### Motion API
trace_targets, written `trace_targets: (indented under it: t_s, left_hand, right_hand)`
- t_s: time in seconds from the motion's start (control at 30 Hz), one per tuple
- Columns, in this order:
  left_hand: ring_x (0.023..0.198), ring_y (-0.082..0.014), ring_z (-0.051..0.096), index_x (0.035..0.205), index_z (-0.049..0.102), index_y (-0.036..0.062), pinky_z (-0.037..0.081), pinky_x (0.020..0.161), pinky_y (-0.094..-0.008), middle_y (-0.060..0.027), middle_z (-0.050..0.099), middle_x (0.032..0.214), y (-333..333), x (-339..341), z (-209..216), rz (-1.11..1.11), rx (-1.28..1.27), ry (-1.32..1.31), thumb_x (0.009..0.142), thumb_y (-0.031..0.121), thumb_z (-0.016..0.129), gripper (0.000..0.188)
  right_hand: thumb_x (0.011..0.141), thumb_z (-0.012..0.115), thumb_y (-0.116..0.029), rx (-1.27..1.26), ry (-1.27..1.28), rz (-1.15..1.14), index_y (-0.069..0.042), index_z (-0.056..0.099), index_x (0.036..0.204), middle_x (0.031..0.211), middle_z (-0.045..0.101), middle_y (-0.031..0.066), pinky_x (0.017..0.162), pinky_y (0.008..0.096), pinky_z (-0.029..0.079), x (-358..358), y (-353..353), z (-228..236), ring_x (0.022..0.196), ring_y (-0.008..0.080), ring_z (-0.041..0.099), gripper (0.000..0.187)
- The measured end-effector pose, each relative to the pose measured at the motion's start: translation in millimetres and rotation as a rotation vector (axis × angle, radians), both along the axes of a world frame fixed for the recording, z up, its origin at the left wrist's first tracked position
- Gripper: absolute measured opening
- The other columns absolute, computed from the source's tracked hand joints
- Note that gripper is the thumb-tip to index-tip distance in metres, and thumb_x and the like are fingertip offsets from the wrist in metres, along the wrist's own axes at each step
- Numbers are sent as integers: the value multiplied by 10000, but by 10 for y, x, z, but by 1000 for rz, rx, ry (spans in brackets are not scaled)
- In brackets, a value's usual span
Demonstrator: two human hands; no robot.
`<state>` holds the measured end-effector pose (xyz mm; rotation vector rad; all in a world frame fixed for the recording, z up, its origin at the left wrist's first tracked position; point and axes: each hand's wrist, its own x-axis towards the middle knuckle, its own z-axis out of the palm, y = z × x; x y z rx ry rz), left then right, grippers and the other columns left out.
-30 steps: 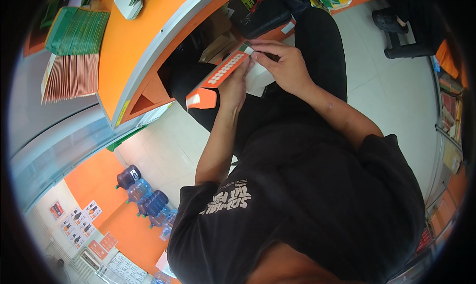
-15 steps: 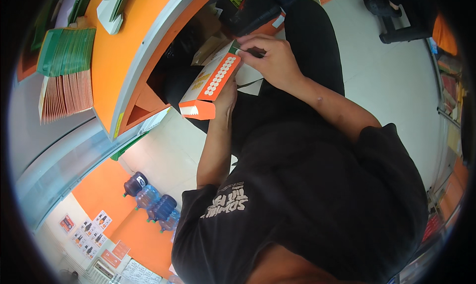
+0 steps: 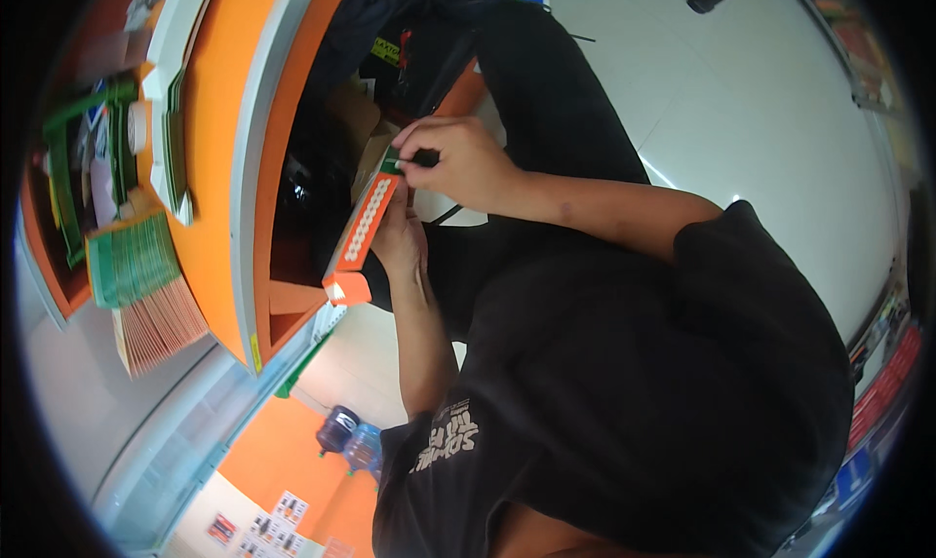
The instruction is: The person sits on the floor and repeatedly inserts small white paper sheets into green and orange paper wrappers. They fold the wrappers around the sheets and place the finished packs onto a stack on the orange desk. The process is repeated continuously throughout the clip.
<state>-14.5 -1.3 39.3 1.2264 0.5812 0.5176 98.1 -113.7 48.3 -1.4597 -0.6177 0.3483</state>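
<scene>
A slim orange, white and green cardboard box is held at a slant over my lap, beside the orange table's edge. Its near end hangs loose, with an orange flap bent outward and white showing inside. My left hand grips the box from the side and underneath, with part of the fingers hidden behind it. At the far, green end, my right hand is closed in a pinch, thumb and forefinger on the edge of the box. The inside of the box cannot be made out.
An orange tabletop with a grey edge stands at the left. It carries a fanned stack of green and tan flat cartons and green-white folded cardboard. A black bag lies beyond my lap. Large water bottles stand near an orange wall.
The view has shifted, so the table shows larger and the box lies further left and lower in it. The box's printed orange side looks narrower. Both hands keep their hold.
</scene>
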Motion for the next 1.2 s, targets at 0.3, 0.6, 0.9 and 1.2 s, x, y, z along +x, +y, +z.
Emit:
trace_targets:
  t_s: [0.3,0.6,0.9,1.2]
  left_hand:
    - [1032,-141,629,1116,654,36,492,960,-294,-75,666,1139,35,59,31,-91,40,24,964,87,590,173]
    - [938,-118,631,1081,629,34,519,853,-253,-67,661,1058,94,81,57,-45,110,121,992,153,563,162]
    - [942,-235,629,1047,623,-48,484,811,-353,-143,659,1024,21,212,8,-207,894,467,911,97,635,199]
    - [1053,-175,609,1217,524,19,461,898,-269,-106,597,1193,-113,276,54,-332,310,253,892,73,639,349]
  right_hand:
    - [808,700,-121,2,123,59,11,717,936,1070,692,128,850,338,526,49,-72,-48,925,268,687,185]
    - [935,563,-190,43,67,151,-13,670,969,1233,624,150,960,396,482,-88,-163,-104,1129,327,601,210]
    - [829,711,-347,46,-302,-123,-55,491,1187,1306,509,155,1015,448,405,38,-106,-117,1234,362,479,511]
    - [851,633,-183,6,-293,-126,-76,547,1122,979,676,109,654,413,565,133,-13,-472,783,320,691,304]
